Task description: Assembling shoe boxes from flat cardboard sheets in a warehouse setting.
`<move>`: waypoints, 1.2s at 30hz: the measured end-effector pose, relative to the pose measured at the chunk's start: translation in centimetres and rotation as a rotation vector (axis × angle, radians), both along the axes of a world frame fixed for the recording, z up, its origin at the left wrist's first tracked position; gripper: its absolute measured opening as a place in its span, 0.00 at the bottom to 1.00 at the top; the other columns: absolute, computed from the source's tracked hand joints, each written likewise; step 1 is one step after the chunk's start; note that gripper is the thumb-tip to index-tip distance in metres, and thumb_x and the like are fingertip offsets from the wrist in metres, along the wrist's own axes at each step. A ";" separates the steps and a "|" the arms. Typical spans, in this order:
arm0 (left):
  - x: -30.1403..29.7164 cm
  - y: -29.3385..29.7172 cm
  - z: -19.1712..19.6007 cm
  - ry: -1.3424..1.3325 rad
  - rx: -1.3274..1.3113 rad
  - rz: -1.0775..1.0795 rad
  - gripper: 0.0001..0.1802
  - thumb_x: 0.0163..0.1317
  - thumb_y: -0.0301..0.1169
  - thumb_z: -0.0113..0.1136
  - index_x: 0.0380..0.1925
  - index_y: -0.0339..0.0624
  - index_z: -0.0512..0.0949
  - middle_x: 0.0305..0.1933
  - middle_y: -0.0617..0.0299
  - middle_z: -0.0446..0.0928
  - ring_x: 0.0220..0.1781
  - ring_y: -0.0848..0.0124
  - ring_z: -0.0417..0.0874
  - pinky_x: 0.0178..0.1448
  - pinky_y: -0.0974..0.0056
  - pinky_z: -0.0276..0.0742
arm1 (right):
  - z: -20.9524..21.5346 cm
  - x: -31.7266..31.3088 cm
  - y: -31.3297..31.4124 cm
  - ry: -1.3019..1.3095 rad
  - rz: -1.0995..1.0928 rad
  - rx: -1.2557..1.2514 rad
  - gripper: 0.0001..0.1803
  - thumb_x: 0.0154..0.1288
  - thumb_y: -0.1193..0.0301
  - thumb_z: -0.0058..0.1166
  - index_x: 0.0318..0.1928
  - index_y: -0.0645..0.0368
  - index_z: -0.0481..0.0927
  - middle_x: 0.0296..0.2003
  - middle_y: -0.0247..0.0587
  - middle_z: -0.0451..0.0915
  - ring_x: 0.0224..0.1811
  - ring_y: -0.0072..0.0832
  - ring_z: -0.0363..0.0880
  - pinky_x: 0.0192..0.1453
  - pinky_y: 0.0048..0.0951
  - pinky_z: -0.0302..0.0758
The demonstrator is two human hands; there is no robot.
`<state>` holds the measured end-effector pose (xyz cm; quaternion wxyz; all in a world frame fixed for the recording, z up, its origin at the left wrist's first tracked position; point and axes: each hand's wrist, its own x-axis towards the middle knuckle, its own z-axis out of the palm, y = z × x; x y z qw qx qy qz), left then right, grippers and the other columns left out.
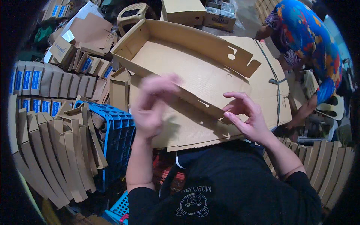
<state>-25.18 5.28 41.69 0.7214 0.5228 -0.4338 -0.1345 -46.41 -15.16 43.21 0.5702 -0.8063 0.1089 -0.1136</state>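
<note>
Head view: brown cardboard tray (pixel 195 71), blue-labelled boxes (pixel 33 78) far left.

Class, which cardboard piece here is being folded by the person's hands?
The big tray-shaped cardboard box at centre: both hands, left hand and right hand, are at its near wall; the other pieces lie stacked.

Blue plastic crate (pixel 119 138), left of centre, holding bent cardboard strips. Folded cardboard pieces (pixel 48 157), fanned in overlapping rows, lower left. Small flat-packed cartons with blue panels (pixel 37 80), stacked in rows, upper left. Tan plastic stool (pixel 132 14), top centre. Closed carton (pixel 183 10) beside it. Co-worker in patterned multicolour shirt (pixel 307 41), upper right, bending over. Further folded cardboard pieces (pixel 330 165), lower right.
</note>
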 end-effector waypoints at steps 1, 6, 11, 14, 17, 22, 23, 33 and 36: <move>-0.4 -0.7 1.1 -0.001 0.002 -0.003 0.20 0.56 0.26 0.72 0.50 0.41 0.82 0.55 0.53 0.79 0.63 0.52 0.78 0.74 0.46 0.67 | 0.0 0.0 0.2 -0.013 0.014 -0.007 0.25 0.68 0.77 0.62 0.63 0.60 0.72 0.39 0.41 0.84 0.39 0.24 0.87 0.46 0.25 0.83; -1.3 -0.8 3.9 -0.865 0.292 0.459 0.29 0.52 0.37 0.77 0.55 0.45 0.80 0.54 0.54 0.79 0.67 0.52 0.74 0.83 0.42 0.44 | 0.4 -0.2 1.1 -0.055 0.061 -0.086 0.25 0.66 0.76 0.64 0.63 0.61 0.74 0.41 0.44 0.85 0.42 0.28 0.88 0.48 0.26 0.84; -2.9 -1.4 1.9 -0.975 0.596 -0.108 0.25 0.47 0.37 0.76 0.47 0.48 0.82 0.48 0.61 0.82 0.57 0.61 0.80 0.77 0.45 0.59 | 1.5 0.0 -1.0 -0.035 0.162 -0.140 0.24 0.69 0.65 0.62 0.62 0.61 0.77 0.45 0.46 0.85 0.48 0.32 0.86 0.55 0.33 0.80; -2.3 -1.5 1.3 -0.966 0.497 -0.058 0.16 0.42 0.35 0.75 0.31 0.47 0.81 0.33 0.65 0.79 0.43 0.63 0.81 0.71 0.46 0.67 | -0.2 -0.4 -4.4 -0.016 0.141 -0.243 0.27 0.76 0.54 0.48 0.63 0.61 0.77 0.54 0.51 0.82 0.63 0.40 0.78 0.66 0.40 0.73; -1.9 -1.0 2.7 -0.869 0.490 0.029 0.11 0.44 0.27 0.71 0.29 0.45 0.80 0.31 0.62 0.78 0.42 0.62 0.81 0.65 0.50 0.71 | -2.8 -0.8 -5.2 0.092 0.462 -0.864 0.28 0.71 0.64 0.49 0.70 0.57 0.71 0.72 0.47 0.67 0.79 0.48 0.56 0.80 0.48 0.58; -2.5 -1.8 0.9 -0.878 0.472 0.296 0.10 0.50 0.30 0.71 0.28 0.42 0.77 0.29 0.59 0.77 0.38 0.59 0.79 0.55 0.51 0.73 | -3.7 -2.0 -0.2 0.137 0.436 -0.721 0.34 0.64 0.71 0.50 0.72 0.61 0.65 0.75 0.49 0.61 0.80 0.52 0.52 0.83 0.49 0.51; -2.4 -1.8 0.4 -0.883 0.516 0.360 0.10 0.49 0.28 0.72 0.28 0.42 0.78 0.29 0.58 0.77 0.37 0.58 0.79 0.54 0.52 0.72 | -3.4 -2.0 0.6 0.151 0.446 -0.668 0.35 0.65 0.71 0.50 0.72 0.63 0.64 0.76 0.50 0.59 0.81 0.52 0.50 0.83 0.49 0.51; -1.5 -0.6 1.5 -0.815 0.617 0.178 0.12 0.47 0.28 0.71 0.27 0.41 0.75 0.28 0.56 0.75 0.38 0.54 0.77 0.55 0.53 0.71 | 8.1 3.7 -9.8 -0.194 0.271 -1.207 0.24 0.61 0.77 0.57 0.59 0.46 0.82 0.61 0.42 0.79 0.62 0.43 0.78 0.66 0.46 0.76; -1.4 -0.7 1.3 -0.809 0.632 0.130 0.12 0.47 0.28 0.71 0.27 0.41 0.75 0.28 0.56 0.75 0.38 0.55 0.77 0.56 0.53 0.71 | 7.4 6.9 -11.4 -0.043 0.504 -1.389 0.31 0.51 0.74 0.65 0.59 0.39 0.81 0.75 0.29 0.64 0.78 0.41 0.59 0.76 0.51 0.65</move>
